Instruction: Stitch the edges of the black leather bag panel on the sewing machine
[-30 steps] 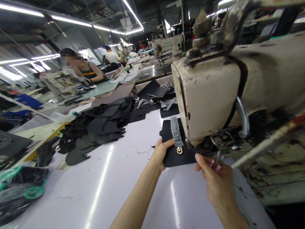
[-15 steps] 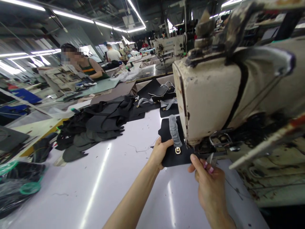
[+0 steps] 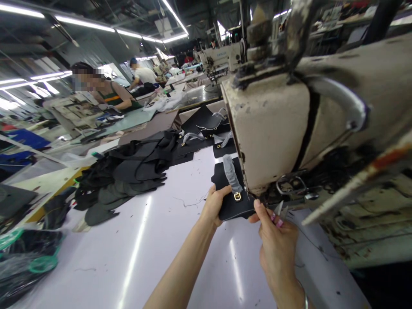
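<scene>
Two bare hands at work, one dark panel between them. Left hand [image 3: 215,205] grips the near left edge of one black leather panel [image 3: 232,207], thumb on top, fingers curled under. The panel lies flat on the white table [image 3: 154,257], its far end running under the head of the sewing machine [image 3: 283,128], just right of the grip.

On the panel: one grey wrapped strap [image 3: 230,172] and one small gold buckle [image 3: 237,196], the buckle just beyond the left thumb.

Right hand [image 3: 277,249] is closed around one small thread snips [image 3: 279,208], blades pointing up and away. Its forefinger touches the panel's near right corner. Pink nails show on two fingers.

Beyond the grip, further up the table: at least three more black panels [image 3: 206,128] with grey straps, overlapping; exact count cannot be told. To the left of the grip, well apart: one heap of dark fabric pieces [image 3: 128,171].

Two other people [image 3: 112,96] sit at far benches. One more sewing machine [image 3: 222,56] stands far behind.
</scene>
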A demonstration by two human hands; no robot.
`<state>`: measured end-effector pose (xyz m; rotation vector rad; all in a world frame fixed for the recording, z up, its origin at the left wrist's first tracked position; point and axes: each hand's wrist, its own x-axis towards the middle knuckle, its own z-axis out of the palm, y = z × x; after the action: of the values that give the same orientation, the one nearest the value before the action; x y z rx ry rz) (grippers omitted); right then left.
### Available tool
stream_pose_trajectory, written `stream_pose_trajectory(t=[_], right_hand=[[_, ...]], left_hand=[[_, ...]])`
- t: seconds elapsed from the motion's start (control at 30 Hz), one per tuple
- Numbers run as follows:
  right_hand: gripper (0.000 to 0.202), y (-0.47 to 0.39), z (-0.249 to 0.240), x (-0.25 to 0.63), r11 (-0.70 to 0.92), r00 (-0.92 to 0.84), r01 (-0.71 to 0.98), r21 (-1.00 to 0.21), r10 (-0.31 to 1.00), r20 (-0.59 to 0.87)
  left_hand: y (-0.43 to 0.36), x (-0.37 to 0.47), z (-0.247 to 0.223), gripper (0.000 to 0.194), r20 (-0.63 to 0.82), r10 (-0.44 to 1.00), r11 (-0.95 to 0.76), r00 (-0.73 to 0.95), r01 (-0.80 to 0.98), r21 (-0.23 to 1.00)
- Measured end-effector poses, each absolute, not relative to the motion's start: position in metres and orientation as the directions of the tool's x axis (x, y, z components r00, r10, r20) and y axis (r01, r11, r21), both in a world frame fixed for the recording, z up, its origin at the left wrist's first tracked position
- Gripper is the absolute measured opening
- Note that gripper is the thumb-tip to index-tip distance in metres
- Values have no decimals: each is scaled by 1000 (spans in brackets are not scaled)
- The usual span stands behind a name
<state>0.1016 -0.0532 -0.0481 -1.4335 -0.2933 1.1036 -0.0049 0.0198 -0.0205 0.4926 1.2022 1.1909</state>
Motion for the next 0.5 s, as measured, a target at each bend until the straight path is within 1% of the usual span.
stream_pose_trajectory(t=[0.07,0.2,0.37,0.5], right_hand=[[48,-54,-49,99,-250,482,-417,-874,754,-446],[61,-53,-52,94,-244,469,-466,-850,747,-472],[55,-51,-54,91,-188,493,-419,-888,775,-396],[55,-49,-58,91,-171,512,-389,-905,777,-367]], left_hand=[[19,-7,-26,30,-430,899,358,-85,-426,831],[19,-8,-37,28,-401,911,332,-91,-413,848],[16,-10,-40,32,-396,908,310,-139,-416,855],[12,-9,-39,33,-408,895,298,-180,-438,848]])
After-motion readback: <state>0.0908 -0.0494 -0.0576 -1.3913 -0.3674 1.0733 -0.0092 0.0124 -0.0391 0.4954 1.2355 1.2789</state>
